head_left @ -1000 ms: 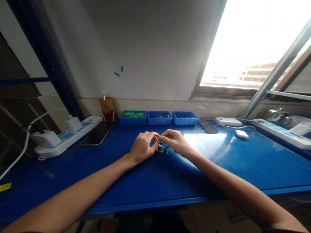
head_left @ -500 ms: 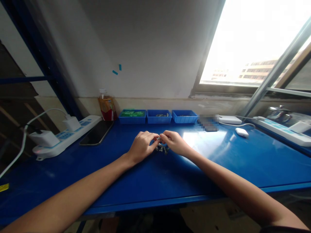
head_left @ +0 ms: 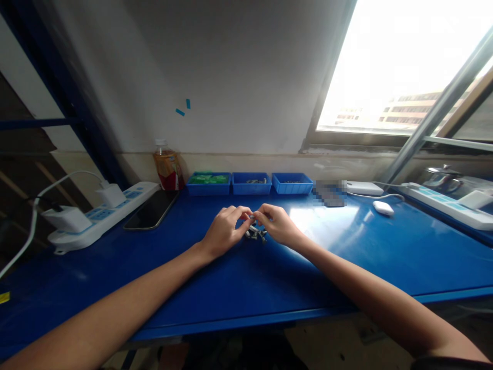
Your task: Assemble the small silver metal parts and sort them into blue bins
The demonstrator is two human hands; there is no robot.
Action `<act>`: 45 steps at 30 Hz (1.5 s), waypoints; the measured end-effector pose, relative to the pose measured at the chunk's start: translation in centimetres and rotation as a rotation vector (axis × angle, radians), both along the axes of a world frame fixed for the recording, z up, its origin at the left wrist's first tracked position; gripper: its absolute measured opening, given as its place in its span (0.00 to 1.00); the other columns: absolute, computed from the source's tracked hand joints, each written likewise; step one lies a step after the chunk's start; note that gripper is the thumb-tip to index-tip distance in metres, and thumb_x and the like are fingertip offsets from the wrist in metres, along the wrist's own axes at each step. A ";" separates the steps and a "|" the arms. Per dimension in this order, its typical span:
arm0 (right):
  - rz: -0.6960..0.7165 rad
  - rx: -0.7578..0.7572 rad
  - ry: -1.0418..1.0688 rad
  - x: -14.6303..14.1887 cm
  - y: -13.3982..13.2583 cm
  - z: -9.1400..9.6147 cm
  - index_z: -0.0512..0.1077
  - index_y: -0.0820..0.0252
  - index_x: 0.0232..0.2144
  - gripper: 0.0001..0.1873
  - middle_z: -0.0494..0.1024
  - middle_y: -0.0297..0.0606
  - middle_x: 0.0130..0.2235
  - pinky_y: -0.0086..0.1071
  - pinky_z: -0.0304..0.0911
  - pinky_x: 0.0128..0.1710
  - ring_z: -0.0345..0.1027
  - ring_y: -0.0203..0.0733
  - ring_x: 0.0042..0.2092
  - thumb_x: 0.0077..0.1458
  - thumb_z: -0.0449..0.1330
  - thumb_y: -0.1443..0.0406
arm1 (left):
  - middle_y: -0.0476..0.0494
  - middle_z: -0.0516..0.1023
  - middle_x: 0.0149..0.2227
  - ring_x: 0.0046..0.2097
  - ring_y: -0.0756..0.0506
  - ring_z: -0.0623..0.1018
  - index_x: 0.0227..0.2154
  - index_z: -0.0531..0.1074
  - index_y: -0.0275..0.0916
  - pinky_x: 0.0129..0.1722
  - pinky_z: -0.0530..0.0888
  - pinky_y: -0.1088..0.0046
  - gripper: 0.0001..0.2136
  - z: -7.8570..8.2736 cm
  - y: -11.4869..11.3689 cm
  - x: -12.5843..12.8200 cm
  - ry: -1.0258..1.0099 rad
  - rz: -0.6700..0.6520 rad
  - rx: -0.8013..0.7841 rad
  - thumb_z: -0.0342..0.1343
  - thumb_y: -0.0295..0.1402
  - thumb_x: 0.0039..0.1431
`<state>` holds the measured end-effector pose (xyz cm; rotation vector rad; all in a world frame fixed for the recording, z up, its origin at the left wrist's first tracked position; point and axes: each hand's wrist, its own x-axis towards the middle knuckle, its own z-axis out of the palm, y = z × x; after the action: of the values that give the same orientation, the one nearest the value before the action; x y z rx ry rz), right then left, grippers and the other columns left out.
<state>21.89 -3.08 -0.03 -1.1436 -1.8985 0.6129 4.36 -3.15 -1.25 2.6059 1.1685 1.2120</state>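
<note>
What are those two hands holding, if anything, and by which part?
The left hand and right hand pinch a small piece; where exactly they grip it cannot be told.

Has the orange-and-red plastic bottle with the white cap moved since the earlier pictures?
No. The orange-and-red plastic bottle stands just left of the blue plastic bin of green pieces, as before; both drift slightly together in the view.

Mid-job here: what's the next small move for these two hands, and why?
I'd probably steady the small piece with the left hand and gently adjust it with the right hand. Both appear to pinch it, close together above the loose grey parts on the blue table; its details are too small to make out.
</note>
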 end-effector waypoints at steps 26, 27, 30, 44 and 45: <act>0.025 0.370 -0.221 0.3 -0.1 0.1 0.66 0.59 0.25 0.11 0.70 0.35 0.28 0.28 0.58 0.31 0.64 0.36 0.31 0.60 0.52 0.65 | 0.46 0.75 0.34 0.39 0.46 0.75 0.42 0.69 0.40 0.40 0.69 0.70 0.11 0.1 0.0 0.0 -0.118 -0.086 -0.083 0.54 0.37 0.58; 0.028 0.369 -0.221 0.2 -0.1 0.1 0.66 0.59 0.25 0.11 0.70 0.35 0.27 0.28 0.58 0.31 0.64 0.36 0.31 0.60 0.52 0.65 | 0.46 0.75 0.34 0.38 0.46 0.74 0.40 0.69 0.40 0.41 0.69 0.70 0.09 0.2 0.0 -0.1 -0.105 -0.076 -0.066 0.53 0.37 0.59; 0.035 0.367 -0.223 0.2 -0.1 -0.1 0.67 0.59 0.27 0.11 0.71 0.35 0.28 0.28 0.58 0.32 0.65 0.36 0.31 0.61 0.51 0.65 | 0.45 0.75 0.33 0.37 0.46 0.74 0.37 0.71 0.39 0.38 0.69 0.71 0.10 0.4 0.0 -0.1 -0.150 -0.052 -0.129 0.51 0.39 0.60; -0.024 0.586 -0.315 1.5 0.8 1.9 0.69 0.58 0.35 0.09 0.73 0.40 0.34 0.32 0.61 0.38 0.67 0.41 0.36 0.61 0.50 0.63 | 0.47 0.74 0.28 0.30 0.49 0.73 0.37 0.72 0.36 0.33 0.69 0.74 0.15 0.5 1.4 -0.4 -0.310 -0.176 -0.504 0.44 0.41 0.63; -0.099 0.613 -0.308 2.2 1.6 2.5 0.69 0.58 0.35 0.10 0.74 0.41 0.35 0.33 0.61 0.39 0.67 0.42 0.37 0.62 0.49 0.63 | 0.46 0.75 0.30 0.31 0.48 0.73 0.40 0.72 0.37 0.33 0.69 0.74 0.13 0.5 1.6 -0.8 -0.221 -0.154 -0.433 0.46 0.38 0.62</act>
<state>24.08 -1.46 2.46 -0.9470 -2.0597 -0.2149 3.57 -1.58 -0.77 2.1413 1.0295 1.0440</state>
